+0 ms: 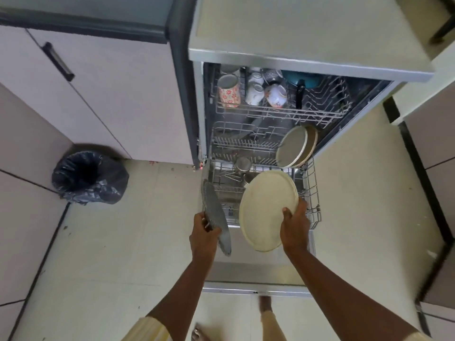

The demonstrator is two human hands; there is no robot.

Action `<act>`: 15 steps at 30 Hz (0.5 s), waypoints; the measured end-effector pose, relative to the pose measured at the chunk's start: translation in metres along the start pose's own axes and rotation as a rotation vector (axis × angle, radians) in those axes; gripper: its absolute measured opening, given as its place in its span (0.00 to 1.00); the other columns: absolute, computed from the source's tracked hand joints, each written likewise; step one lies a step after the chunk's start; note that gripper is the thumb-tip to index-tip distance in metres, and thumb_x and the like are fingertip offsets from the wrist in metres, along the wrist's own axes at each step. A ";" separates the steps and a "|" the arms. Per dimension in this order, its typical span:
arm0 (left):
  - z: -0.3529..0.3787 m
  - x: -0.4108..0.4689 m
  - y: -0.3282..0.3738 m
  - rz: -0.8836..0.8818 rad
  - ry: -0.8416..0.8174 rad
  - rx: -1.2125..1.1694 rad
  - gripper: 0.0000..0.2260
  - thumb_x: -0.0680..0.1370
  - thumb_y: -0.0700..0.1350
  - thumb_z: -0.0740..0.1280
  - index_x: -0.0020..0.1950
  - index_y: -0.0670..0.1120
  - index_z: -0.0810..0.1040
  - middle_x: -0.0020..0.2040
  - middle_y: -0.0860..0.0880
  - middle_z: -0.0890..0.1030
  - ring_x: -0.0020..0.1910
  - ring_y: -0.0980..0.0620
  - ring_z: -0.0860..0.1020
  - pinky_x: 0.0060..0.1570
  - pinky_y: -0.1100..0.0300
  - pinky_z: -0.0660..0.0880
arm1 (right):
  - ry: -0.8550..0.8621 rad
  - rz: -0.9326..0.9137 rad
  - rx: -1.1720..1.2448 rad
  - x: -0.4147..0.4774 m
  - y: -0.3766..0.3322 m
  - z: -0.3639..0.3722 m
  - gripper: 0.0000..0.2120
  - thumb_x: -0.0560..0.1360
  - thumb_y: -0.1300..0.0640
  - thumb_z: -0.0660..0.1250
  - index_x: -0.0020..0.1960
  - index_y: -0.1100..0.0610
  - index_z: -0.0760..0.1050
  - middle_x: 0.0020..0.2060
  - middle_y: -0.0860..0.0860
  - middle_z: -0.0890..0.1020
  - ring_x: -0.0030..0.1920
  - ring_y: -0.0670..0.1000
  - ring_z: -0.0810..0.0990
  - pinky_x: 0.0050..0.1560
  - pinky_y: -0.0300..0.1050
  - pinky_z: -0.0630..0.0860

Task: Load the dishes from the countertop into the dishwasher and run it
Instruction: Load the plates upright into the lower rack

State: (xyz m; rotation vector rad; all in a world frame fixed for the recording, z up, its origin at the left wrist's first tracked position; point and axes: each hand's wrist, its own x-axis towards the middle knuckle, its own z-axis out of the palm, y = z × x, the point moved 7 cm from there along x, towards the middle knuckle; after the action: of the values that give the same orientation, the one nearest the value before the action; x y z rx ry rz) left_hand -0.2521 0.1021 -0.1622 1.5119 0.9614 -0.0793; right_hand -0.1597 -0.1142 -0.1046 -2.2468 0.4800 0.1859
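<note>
The dishwasher [307, 62] stands open with both racks pulled out. My right hand [294, 225] grips a large cream plate [264, 212] by its right rim, held tilted over the lower rack [312, 193]. My left hand [204, 233] holds a grey speckled plate [215, 212] edge-on at the rack's left side. Two cream plates [296, 146] stand upright in the lower rack at the back right. A small steel pot [242, 164] and some cutlery lie in that rack. The upper rack [320, 112] holds mugs [229, 91], cups and a teal bowl [304, 78].
The open dishwasher door [258, 274] lies flat in front of my feet. A bin lined with a black bag [89, 177] stands on the floor to the left. Pale cabinets [110, 94] rise on the left, and a dark-edged cabinet wall [430, 156] runs along the right.
</note>
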 end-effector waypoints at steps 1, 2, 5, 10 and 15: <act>0.015 0.012 0.002 0.023 -0.001 0.022 0.16 0.71 0.35 0.67 0.53 0.52 0.70 0.49 0.48 0.80 0.47 0.46 0.78 0.48 0.49 0.77 | 0.007 0.006 -0.002 0.019 0.007 -0.001 0.17 0.80 0.62 0.56 0.68 0.61 0.61 0.58 0.65 0.75 0.57 0.64 0.74 0.54 0.57 0.73; 0.029 0.024 0.006 0.043 0.006 0.029 0.15 0.71 0.36 0.67 0.52 0.52 0.70 0.47 0.48 0.80 0.45 0.47 0.78 0.46 0.50 0.77 | 0.011 0.003 -0.009 0.039 0.013 -0.001 0.17 0.80 0.63 0.57 0.68 0.62 0.61 0.58 0.65 0.75 0.57 0.64 0.75 0.53 0.56 0.73; 0.074 0.068 0.011 0.062 0.038 0.044 0.12 0.71 0.37 0.68 0.49 0.51 0.72 0.42 0.49 0.80 0.42 0.48 0.78 0.45 0.52 0.77 | 0.009 -0.017 -0.069 0.101 0.029 -0.001 0.16 0.80 0.64 0.56 0.67 0.63 0.61 0.57 0.66 0.75 0.55 0.64 0.76 0.49 0.51 0.74; 0.160 0.150 0.029 0.111 0.031 0.108 0.10 0.72 0.41 0.69 0.51 0.49 0.74 0.45 0.49 0.81 0.42 0.48 0.79 0.45 0.49 0.79 | -0.020 -0.133 -0.156 0.210 0.046 0.011 0.15 0.78 0.69 0.53 0.65 0.67 0.62 0.53 0.66 0.77 0.52 0.64 0.77 0.41 0.42 0.67; 0.239 0.222 0.064 0.218 -0.008 0.224 0.13 0.72 0.39 0.67 0.57 0.45 0.74 0.47 0.47 0.81 0.43 0.48 0.78 0.42 0.57 0.76 | -0.063 -0.206 -0.170 0.300 0.047 0.035 0.17 0.79 0.68 0.52 0.68 0.65 0.59 0.55 0.62 0.77 0.51 0.60 0.76 0.42 0.45 0.71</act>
State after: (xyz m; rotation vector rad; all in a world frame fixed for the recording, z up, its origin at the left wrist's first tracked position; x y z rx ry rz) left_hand 0.0438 0.0205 -0.2894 1.8135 0.7957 -0.0374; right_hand 0.0971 -0.1997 -0.2458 -2.4302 0.2035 0.1961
